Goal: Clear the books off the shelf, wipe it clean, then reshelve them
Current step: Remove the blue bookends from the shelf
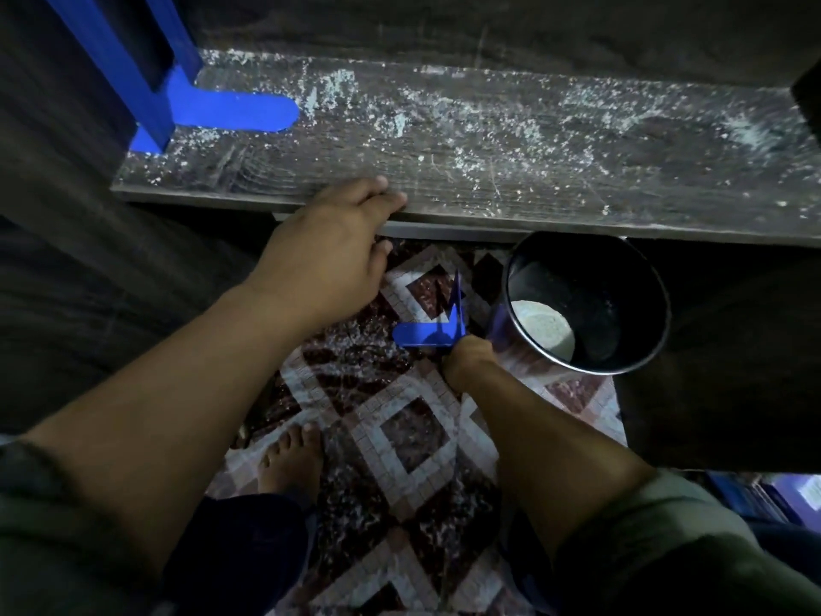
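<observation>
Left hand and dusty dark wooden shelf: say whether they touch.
Touching. Head view: the left hand rests fingertips on the front edge of the dusty dark wooden shelf.

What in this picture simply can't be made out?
Head view only.
Right hand: fingers hidden by its own wrist, so its grip on the dark container and loose blue bookend is unseen.
Standing blue bookend: top cut off by the upper edge.
Bluish objects, lower right: too dark, cut off.
</observation>
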A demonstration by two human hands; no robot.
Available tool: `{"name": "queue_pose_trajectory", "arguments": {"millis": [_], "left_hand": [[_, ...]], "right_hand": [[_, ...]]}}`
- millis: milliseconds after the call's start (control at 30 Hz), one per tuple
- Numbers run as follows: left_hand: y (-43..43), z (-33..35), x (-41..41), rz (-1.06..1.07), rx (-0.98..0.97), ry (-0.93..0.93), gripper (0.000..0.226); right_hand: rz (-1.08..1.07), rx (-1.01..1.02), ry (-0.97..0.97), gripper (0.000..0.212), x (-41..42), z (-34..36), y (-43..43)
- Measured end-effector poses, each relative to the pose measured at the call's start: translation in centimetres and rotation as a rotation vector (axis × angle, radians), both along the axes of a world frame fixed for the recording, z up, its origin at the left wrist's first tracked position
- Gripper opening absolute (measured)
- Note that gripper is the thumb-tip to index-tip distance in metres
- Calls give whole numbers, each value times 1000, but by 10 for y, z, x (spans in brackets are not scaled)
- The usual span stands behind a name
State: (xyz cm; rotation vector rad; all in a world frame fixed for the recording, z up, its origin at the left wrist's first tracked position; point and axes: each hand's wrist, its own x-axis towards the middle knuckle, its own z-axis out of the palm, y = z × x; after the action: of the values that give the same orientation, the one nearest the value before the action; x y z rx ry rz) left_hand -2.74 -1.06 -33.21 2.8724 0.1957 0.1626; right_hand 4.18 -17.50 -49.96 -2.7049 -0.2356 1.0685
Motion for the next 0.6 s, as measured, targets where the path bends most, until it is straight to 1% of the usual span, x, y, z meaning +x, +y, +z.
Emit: {"name": "queue_pose_trajectory", "arguments": {"millis": [100,200,300,367,400,433,467,500,533,600], "left_hand": [[-2,8,-2,-2,12,55,54],[1,19,-5,35,19,64,53],[11,34,-10,105,16,8,54],[19,43,-14,162,22,-31,54],[22,46,-15,186,31,-51,54],[25,49,-14,202,38,-68,55],[27,53,-14,221,54,-86,57],[29,58,-14,242,86,-104,59],[33,63,-14,269,141,-124,62],[43,77,-11,343,280,-156,69]], "right_hand": [[56,-62,-50,44,-5,51,-1],[215,-89,-197,43,-4,116,-6],[308,-97,-464,33,-3,182,-21],[326,15,-677,34,-2,207,-37],[336,73,-756,43,-1,210,-44],[354,95,-790,57,1,207,-49],[390,77,-778,72,3,201,-51],[425,39,-754,83,6,191,-50],[452,-5,-734,88,10,183,-47],[481,-51,-724,90,16,172,-39]]}}
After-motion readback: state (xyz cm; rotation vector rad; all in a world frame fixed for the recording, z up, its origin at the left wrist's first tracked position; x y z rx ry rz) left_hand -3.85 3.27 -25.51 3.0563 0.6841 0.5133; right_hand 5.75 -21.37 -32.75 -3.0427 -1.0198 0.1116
